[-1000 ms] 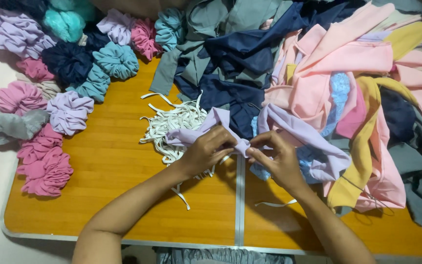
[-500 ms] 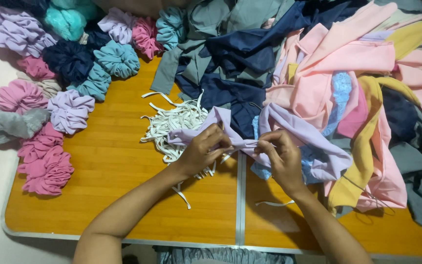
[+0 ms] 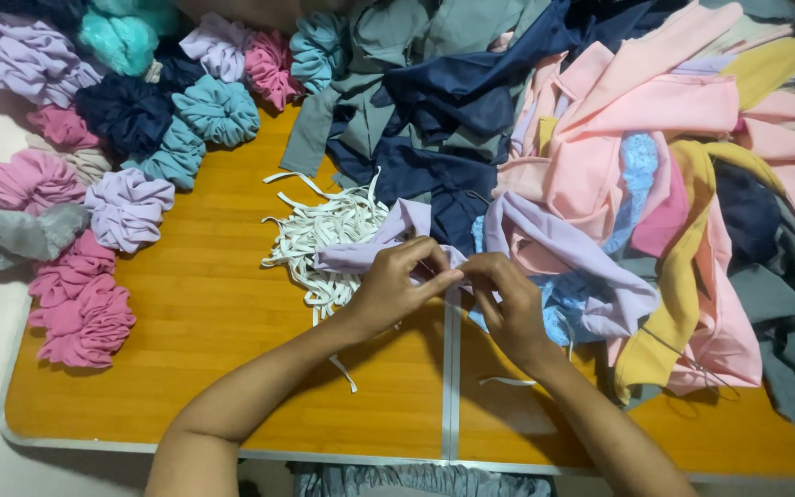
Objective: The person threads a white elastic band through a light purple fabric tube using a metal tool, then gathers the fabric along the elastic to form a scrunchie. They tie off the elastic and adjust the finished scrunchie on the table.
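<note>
Wooden folding table with both hands pinched on a lilac fabric strip near its middle seam.

Nearest the viewer, the left hand and right hand meet fingertip to fingertip, each closed on the strip where it bunches between them; whether elastic runs inside cannot be told. Just beyond lies a tangle of white elastic bands. Farther left, finished scrunchies sit in rows, suggesting many are done; farther right, a large heap of cut fabric remains unworked.
</note>
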